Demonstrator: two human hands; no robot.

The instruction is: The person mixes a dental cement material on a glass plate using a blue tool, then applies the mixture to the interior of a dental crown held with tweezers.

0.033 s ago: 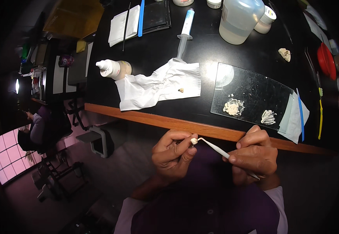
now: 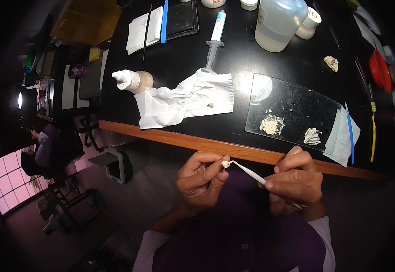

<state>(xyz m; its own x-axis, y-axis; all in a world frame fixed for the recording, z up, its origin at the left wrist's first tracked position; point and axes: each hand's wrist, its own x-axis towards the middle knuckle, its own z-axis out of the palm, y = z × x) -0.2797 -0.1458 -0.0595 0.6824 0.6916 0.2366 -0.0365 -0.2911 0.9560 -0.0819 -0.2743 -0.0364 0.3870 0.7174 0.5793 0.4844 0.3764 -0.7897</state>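
My left hand (image 2: 200, 180) pinches a small cream-white tooth (image 2: 225, 164) between thumb and fingertips, just off the front edge of the table. Its lower end looks dark and is partly hidden by the fingers. In my right hand (image 2: 296, 182) is a white dental hand instrument (image 2: 252, 173), gripped like a pen. The thin, bent tip reaches left to the side of the tooth and seems to touch it. A glass slab (image 2: 292, 97) lies on the table beyond the right hand, bearing a cream crumbly heap (image 2: 272, 125) and a smaller whitish ridged smear (image 2: 312, 136).
Beyond my left hand, a crumpled white tissue (image 2: 184, 99) carries a small brownish piece (image 2: 210, 105). Near it are a dropper bottle (image 2: 134, 80) and a syringe (image 2: 218, 29). A large translucent bottle (image 2: 277, 27) stands farther back. A blue stick (image 2: 350, 131) rests at the slab's right.
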